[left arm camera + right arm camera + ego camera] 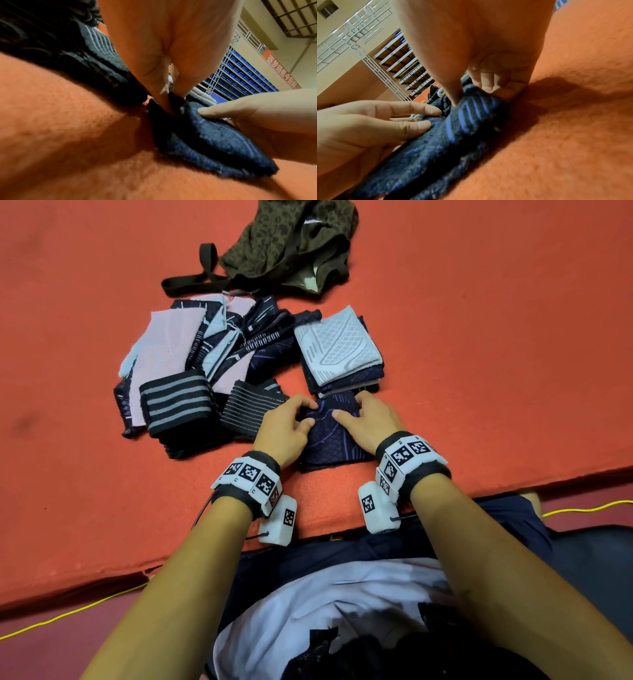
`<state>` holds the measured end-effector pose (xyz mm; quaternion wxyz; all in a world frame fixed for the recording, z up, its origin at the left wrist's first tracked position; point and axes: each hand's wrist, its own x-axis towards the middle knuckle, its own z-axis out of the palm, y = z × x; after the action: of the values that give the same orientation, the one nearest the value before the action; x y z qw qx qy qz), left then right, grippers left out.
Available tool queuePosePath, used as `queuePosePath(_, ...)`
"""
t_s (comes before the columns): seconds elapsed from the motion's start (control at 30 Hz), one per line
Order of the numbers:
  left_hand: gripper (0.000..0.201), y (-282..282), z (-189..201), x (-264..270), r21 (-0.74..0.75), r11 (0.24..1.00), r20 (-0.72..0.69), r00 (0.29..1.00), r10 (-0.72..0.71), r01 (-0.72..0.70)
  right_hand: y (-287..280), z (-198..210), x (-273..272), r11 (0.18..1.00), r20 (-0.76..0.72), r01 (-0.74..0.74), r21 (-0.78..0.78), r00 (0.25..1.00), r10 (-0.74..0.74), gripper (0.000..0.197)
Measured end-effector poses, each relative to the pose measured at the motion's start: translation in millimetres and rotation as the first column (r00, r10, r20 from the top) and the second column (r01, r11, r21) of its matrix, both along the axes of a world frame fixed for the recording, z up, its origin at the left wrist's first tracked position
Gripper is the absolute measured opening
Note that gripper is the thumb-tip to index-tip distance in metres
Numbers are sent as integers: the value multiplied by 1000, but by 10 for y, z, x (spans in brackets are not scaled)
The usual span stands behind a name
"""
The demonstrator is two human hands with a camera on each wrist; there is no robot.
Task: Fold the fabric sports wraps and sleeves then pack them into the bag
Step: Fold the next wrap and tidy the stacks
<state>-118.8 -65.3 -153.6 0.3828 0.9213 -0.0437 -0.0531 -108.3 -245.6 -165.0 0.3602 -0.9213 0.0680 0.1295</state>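
Observation:
A navy sleeve (337, 436) with purple lines lies folded on the orange mat (479, 371), just ahead of me. My left hand (306, 414) pinches its far left corner between thumb and finger, seen close in the left wrist view (171, 104). My right hand (346, 409) grips the far right corner, thumb on top and fingers curled under the edge (471, 93). Beyond the sleeve stands a stack of folded pieces (342, 354) with a grey-white one on top. The olive leopard-print bag (291, 244) lies slumped at the far side.
A loose pile of unfolded pink, navy and striped pieces (205, 350) lies to the left, with two black striped wraps (174, 405) in front of it. The bag's black strap (191, 282) trails left. The mat's near edge (102, 573) and a yellow cable (68, 614) run below.

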Motion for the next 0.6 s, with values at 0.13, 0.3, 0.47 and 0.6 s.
queuePosePath(0.13,33,10,10,10,40,999,-12,1000,-18,18,-23,-17,46,999,-17,31,-14,999,-31,26)
queuePosePath(0.3,37,-2,3,3,12,1000,-37,999,-10,11,-21,50,22,998,14,64,2,998,-64,50)
queuePosePath(0.47,36,-27,14,-3,38,999,-55,998,-32,34,120,51,45,992,28,71,-102,997,-68,61)
queuePosePath(0.6,38,-31,18,-1,34,999,-88,995,-36,39,61,21,106,988,23,117,-103,993,-115,39)
